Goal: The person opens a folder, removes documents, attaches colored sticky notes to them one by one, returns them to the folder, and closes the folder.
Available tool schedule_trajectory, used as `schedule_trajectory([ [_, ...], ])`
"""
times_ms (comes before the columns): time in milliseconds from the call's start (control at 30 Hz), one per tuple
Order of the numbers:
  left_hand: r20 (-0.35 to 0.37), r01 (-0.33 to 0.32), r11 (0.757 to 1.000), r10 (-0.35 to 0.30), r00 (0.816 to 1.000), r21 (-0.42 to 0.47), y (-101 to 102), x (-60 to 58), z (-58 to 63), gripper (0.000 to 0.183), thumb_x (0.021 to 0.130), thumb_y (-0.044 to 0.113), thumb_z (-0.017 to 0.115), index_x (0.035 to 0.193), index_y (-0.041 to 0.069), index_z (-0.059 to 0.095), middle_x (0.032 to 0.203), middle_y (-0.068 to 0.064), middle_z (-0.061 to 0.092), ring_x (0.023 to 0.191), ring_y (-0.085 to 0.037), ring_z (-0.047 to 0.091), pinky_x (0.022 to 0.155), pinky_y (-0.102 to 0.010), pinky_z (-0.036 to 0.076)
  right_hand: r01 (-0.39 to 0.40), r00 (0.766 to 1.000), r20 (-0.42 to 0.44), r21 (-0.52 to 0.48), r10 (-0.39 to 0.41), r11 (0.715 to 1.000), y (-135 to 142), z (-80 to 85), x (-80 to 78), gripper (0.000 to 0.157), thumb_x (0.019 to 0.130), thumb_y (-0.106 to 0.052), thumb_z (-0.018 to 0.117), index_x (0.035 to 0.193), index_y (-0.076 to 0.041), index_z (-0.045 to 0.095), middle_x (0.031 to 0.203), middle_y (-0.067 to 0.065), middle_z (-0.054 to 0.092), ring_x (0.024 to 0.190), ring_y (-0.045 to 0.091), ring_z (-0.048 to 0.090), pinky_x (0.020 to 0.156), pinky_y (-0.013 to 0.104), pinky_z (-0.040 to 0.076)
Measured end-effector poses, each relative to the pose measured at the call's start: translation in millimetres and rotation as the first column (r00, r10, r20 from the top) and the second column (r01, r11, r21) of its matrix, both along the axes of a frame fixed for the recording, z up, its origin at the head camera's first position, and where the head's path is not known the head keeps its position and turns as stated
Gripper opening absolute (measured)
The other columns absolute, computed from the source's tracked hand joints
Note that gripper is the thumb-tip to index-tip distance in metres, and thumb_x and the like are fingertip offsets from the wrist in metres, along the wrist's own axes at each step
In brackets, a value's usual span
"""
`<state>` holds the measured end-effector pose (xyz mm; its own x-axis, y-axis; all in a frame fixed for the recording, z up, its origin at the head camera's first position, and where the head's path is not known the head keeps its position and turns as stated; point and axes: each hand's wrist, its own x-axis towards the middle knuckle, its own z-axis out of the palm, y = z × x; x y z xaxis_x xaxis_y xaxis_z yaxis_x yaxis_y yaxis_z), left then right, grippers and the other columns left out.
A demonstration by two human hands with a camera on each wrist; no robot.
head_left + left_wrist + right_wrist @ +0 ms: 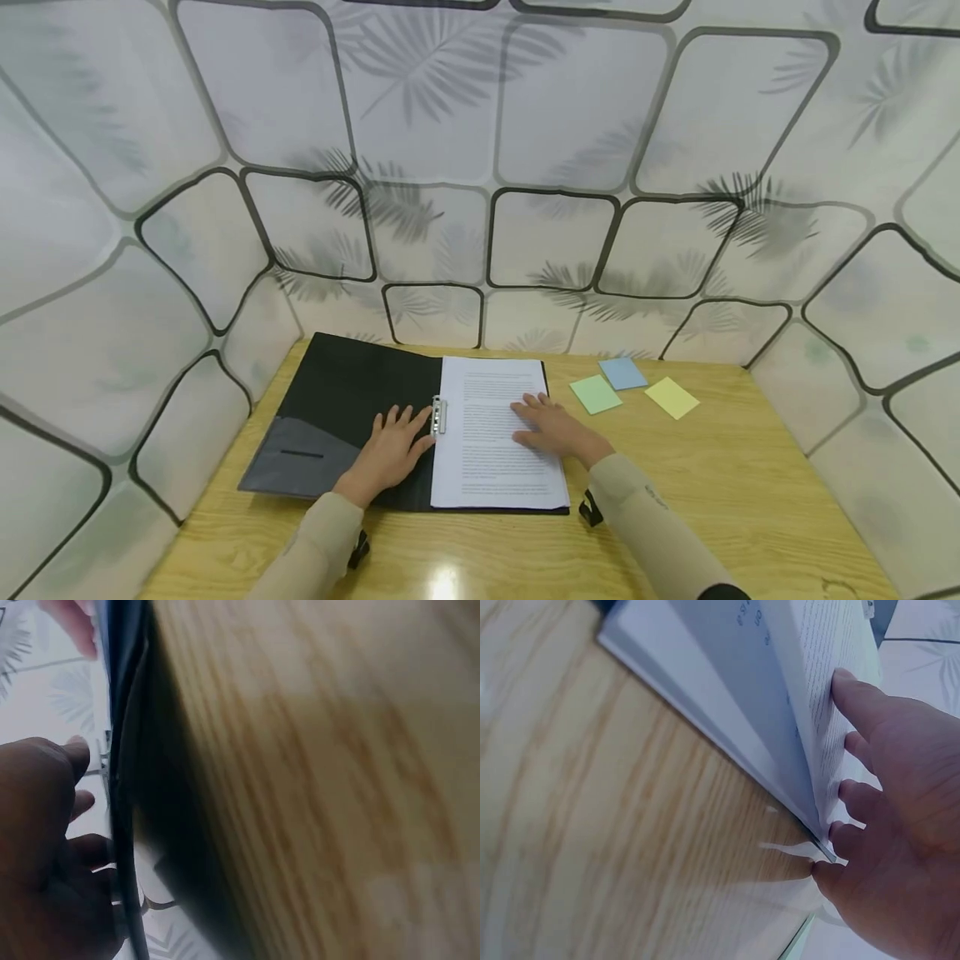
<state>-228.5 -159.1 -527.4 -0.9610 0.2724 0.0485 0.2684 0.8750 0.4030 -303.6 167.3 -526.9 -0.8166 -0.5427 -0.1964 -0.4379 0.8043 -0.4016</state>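
Note:
A black folder (pixel 360 371) lies spread out on the table in the head view, with a grey pocket (pixel 300 458) on its left cover. A metal clip (pixel 438 415) at the spine sits by a stack of printed paper (pixel 491 379) on the right side. My left hand (pixel 386 454) rests on the left cover, fingers spread, close to the clip. On the right part of the top sheet lies my right hand (pixel 555 429), its fingers extended. In the right wrist view, its fingertips touch the printed page (pixel 821 697), and sheets fan apart at the edge.
Right of the folder lie a green sticky note (pixel 596 394), a blue sticky note (pixel 622 373) and a yellow sticky note (pixel 672 397). The wooden table (pixel 712 492) is bounded by patterned fabric walls (pixel 540 242) at the back and both sides.

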Motion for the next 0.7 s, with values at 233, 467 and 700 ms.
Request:
schedule_trajectory([
  [233,-0.004,-0.003,0.996,0.002,1.0,-0.092,0.6,-5.7,-5.3,0.055,0.112,0.04,0.05,0.162,0.017,0.045,0.164,-0.034,0.036,0.156,-0.054,0.027,0.123,-0.077,0.017,-0.005,1.0,0.0,-0.011,0.005,1.0,-1.1,1.7,2.3,0.064,0.109,-0.039,0.056,0.163,-0.008,0.04,0.171,0.028,0.026,0.158,0.056,0.017,0.127,0.072,0.016],
  [467,-0.03,-0.007,0.991,0.003,1.0,-0.132,-1.5,-10.7,-6.0,0.053,0.109,0.042,0.054,0.158,0.021,0.052,0.162,-0.025,0.046,0.156,-0.052,0.03,0.124,-0.076,0.018,0.012,1.0,-0.011,-0.009,-0.013,1.0,-1.5,-1.3,3.1,0.064,0.109,-0.04,0.056,0.163,-0.008,0.04,0.171,0.026,0.025,0.159,0.054,0.016,0.128,0.071,0.016],
  [700,0.029,-0.008,0.997,0.011,1.0,-0.073,-1.4,-16.0,-0.4,0.055,0.107,0.039,0.058,0.158,0.019,0.051,0.163,-0.028,0.042,0.156,-0.054,0.028,0.125,-0.075,0.016,0.024,1.0,-0.002,-0.013,-0.024,1.0,-1.0,1.0,5.1,0.064,0.109,-0.039,0.056,0.163,-0.009,0.04,0.172,0.026,0.025,0.16,0.053,0.015,0.129,0.069,0.014],
])
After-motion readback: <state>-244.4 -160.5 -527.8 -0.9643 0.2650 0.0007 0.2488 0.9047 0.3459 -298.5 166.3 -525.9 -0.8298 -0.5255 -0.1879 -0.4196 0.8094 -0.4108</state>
